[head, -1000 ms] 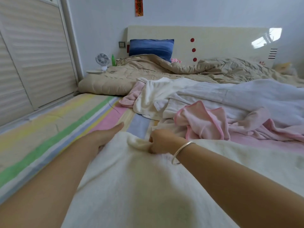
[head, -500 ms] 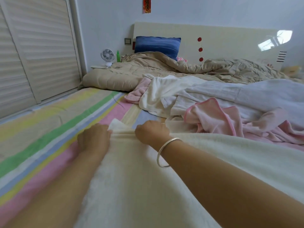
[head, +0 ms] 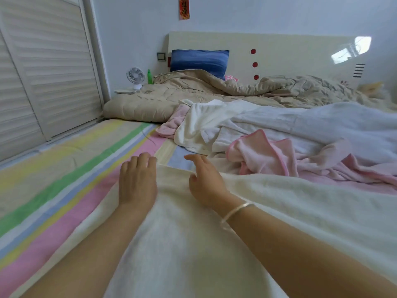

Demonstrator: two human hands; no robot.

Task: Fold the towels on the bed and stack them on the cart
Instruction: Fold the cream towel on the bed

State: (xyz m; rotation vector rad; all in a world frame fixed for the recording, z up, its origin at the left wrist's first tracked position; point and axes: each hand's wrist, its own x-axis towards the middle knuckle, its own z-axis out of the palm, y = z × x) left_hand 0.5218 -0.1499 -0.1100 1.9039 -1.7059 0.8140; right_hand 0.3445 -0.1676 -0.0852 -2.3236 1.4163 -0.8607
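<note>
A cream towel (head: 182,244) lies spread flat on the striped bed sheet (head: 64,173) right in front of me. My left hand (head: 137,181) rests palm down on its far left corner, fingers straight. My right hand (head: 206,181) lies on the far edge beside it, fingers loosely extended and holding nothing; a silver bangle is on that wrist. Beyond the hands lies a heap of unfolded towels: a pink one (head: 264,155), a white one (head: 199,130) and a pale grey one (head: 322,125). No cart is in view.
A beige quilt (head: 193,93) and a blue pillow (head: 199,61) lie bunched at the headboard (head: 290,54). A small white fan (head: 135,77) and a green bottle (head: 149,76) stand at the back left. White louvred wardrobe doors (head: 43,67) run along the left.
Both hands have let go of the cream towel's far edge, which they pinched before, and now lie open on it. The edge lies flat on the sheet.
</note>
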